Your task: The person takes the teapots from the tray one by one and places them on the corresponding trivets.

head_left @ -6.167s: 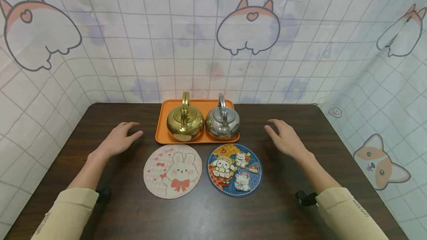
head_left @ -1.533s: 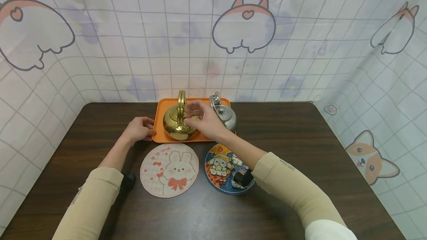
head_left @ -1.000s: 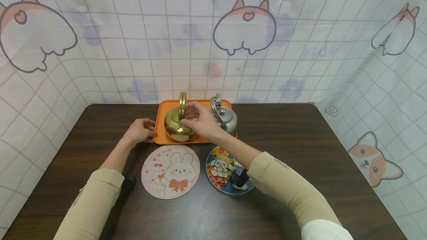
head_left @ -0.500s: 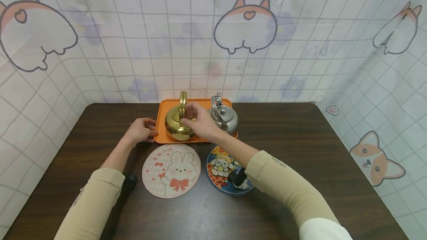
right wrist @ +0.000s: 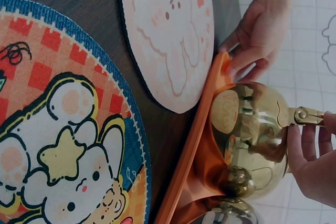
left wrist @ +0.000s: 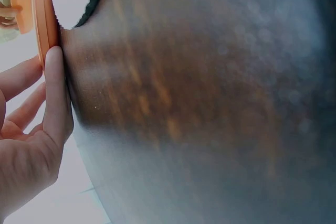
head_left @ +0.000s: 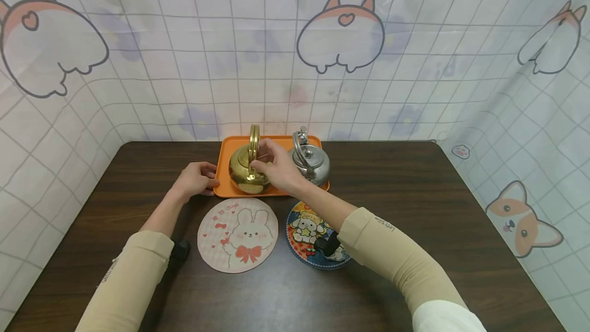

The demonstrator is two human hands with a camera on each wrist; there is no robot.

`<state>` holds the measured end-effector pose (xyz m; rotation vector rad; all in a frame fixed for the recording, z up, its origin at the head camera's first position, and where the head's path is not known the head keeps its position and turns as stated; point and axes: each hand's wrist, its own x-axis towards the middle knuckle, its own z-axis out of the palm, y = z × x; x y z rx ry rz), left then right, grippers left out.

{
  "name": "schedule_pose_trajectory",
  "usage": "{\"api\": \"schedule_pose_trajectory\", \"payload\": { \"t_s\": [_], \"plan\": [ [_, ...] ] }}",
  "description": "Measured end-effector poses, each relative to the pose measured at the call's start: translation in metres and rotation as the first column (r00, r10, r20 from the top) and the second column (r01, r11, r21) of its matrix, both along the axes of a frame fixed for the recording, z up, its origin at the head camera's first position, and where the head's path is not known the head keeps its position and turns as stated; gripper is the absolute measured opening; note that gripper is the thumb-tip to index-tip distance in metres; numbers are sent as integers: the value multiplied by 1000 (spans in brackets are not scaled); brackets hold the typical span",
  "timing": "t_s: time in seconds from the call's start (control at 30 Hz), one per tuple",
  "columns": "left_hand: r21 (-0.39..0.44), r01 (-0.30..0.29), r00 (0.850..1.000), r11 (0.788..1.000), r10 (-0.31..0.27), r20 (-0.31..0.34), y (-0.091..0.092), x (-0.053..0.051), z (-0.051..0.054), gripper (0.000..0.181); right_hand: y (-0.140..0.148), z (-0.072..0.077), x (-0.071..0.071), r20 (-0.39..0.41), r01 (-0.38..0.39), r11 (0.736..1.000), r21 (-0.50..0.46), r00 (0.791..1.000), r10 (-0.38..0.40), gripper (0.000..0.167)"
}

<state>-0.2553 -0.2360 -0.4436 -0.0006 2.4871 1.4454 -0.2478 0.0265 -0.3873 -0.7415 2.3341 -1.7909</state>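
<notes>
A shiny gold kettle point(head_left: 241, 170) sits on the left part of an orange tray point(head_left: 223, 165). My right hand point(head_left: 282, 169) has its thumb and fingers at the kettle's upright handle point(right wrist: 304, 118) and appears to grip it; the hand hides the kettle's right side in the head view. A silver kettle point(head_left: 318, 163) sits on the tray's right part, partly behind my right wrist, its handle slanting. At the tray's left edge my left hand point(head_left: 192, 179) touches the rim with thumb and fingertips, fairly straight in the left wrist view.
In front of the tray lie two round mats: a pink one with a rabbit point(head_left: 237, 234) and a blue patterned one point(head_left: 306, 242), partly covered by my right forearm. The dark wooden table point(head_left: 392, 209) meets a patterned cloth wall point(head_left: 272, 96) at the back.
Since the earliest frame both hands have come in from the sides to the tray and gold kettle. The silver kettle's handle now slants differently. Lately my right fingers have closed in on the gold handle.
</notes>
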Motion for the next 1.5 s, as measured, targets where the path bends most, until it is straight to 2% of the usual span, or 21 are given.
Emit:
{"api": "schedule_pose_trajectory", "payload": {
  "t_s": [0.2, 0.47, 1.5],
  "plan": [
    [-1, -5, 1000, 1000, 5, 4, 1, 1, -1, 48, -1, -3, 0, 16, 1, 1000, -19, 1000, -1, 23],
    [5, -2, 1000, 1000, 2, 6, 1, 1, -1, 48, -2, -4, 2, -10, -34, 999, -8, 999, 34, 20],
    [9, -10, 1000, 1000, 10, -3, 0, 1, -1, 46, -2, 16, 15, -32, -42, 999, -11, 999, 42, 21]
  ]
}}
